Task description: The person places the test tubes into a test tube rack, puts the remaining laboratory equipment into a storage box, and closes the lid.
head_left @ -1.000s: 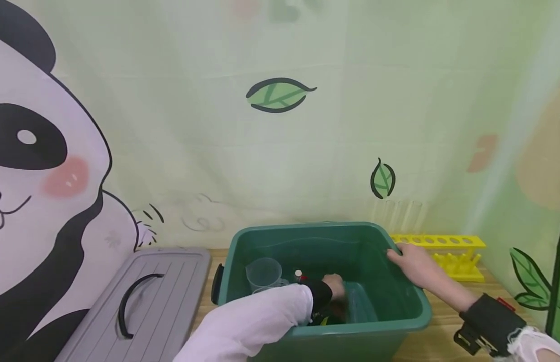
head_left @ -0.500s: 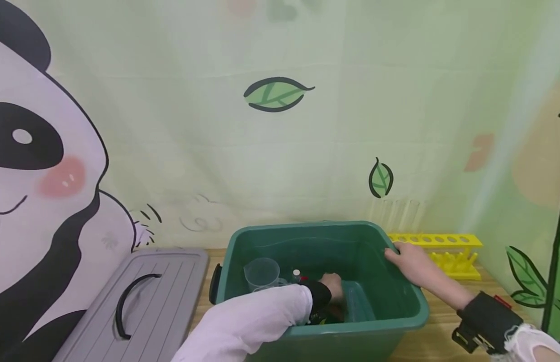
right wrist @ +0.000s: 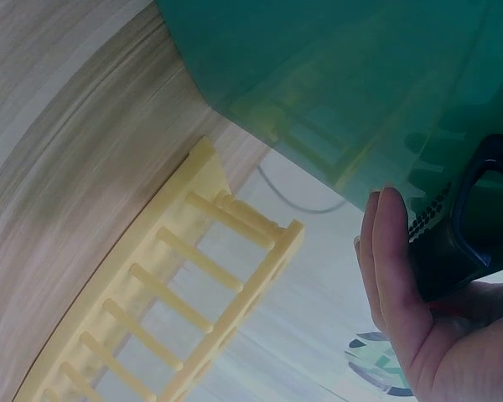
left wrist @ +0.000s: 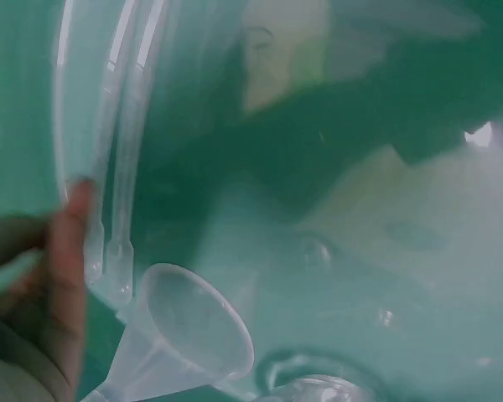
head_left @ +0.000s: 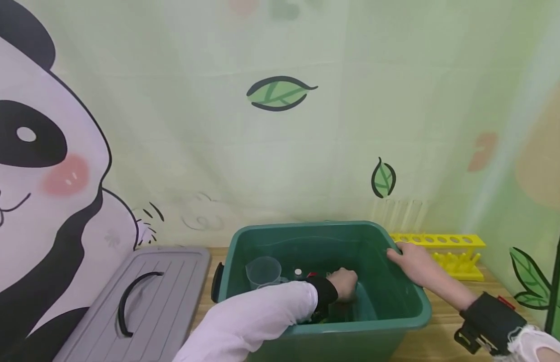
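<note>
My left hand [head_left: 345, 284] is down inside a green storage box [head_left: 307, 329]. In the left wrist view its fingers [left wrist: 67, 285] are bent beside several clear plastic droppers [left wrist: 127, 184]; a fingertip overlaps one, but whether they pinch it is unclear. A translucent funnel [left wrist: 197, 322] lies just below the droppers. At the box's right rim, my right hand [head_left: 415, 264] holds on, thumb over the edge. The right wrist view has this hand around the box's black handle [right wrist: 474, 226], fingers along its outer side.
Also in the box are a clear beaker [head_left: 263, 271] and a white-capped item [head_left: 298, 273]. A grey lid [head_left: 167, 301] with a black handle lies left. A yellow test tube rack [head_left: 461, 256] with upright glass tubes [head_left: 406, 213] stands behind the right hand, near the wall cloth.
Inside the box, my left hand has shifted slightly to the right and upward in view. My right hand keeps its hold on the rim.
</note>
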A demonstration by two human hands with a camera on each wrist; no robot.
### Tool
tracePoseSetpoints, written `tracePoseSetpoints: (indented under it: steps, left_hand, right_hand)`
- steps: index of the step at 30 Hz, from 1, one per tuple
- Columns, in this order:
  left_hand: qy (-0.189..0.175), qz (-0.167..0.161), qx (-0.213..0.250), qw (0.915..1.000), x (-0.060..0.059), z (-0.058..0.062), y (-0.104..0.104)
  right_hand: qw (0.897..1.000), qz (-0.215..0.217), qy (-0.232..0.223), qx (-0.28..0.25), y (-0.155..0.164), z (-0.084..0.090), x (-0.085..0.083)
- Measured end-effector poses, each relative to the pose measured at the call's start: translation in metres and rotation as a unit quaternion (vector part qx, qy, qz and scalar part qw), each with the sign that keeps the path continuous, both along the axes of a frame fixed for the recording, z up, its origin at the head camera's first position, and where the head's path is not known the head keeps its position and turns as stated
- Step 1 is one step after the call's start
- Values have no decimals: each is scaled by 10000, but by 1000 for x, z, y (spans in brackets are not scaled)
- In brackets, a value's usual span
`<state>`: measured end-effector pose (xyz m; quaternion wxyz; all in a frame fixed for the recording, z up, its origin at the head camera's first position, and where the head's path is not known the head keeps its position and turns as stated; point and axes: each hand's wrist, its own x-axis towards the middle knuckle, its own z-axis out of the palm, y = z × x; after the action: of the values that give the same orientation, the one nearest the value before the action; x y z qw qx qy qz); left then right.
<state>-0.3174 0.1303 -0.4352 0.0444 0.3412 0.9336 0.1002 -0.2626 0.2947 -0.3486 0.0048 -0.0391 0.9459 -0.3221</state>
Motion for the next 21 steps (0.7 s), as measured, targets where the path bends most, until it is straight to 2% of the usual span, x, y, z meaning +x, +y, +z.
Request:
tracePoseSetpoints:
  steps: [2,4,6,7,12,17,21]
  left_hand:
    - [-484,-226,10,9986,0,-1,3]
    - [-1016,-402,47,9940,0,-2,5]
    - [-1390,-511,81,9889,1,-3,4]
    - [-1428,-591,60,9880,2,-3,3]
    - [-1179,-821,-122,9896,2,-6,0]
    - [-1137,-658,-217,9911,1,-7,-1]
    - [-1262,-497,-268,9904,0,-6,0]
  right_hand:
    - [9999,18,-29,-101,1,0,0]
    - [9998,47,-51,-176,1,0,1]
    - [9998,59,-51,-203,1,0,1]
    - [9997,69,-49,-214,1,0,1]
    - [9997,57,-78,-211,1,1,1]
    - [9998,53,-68,-196,1,1,1]
    - [9996,77,-76,-246,1,1,1]
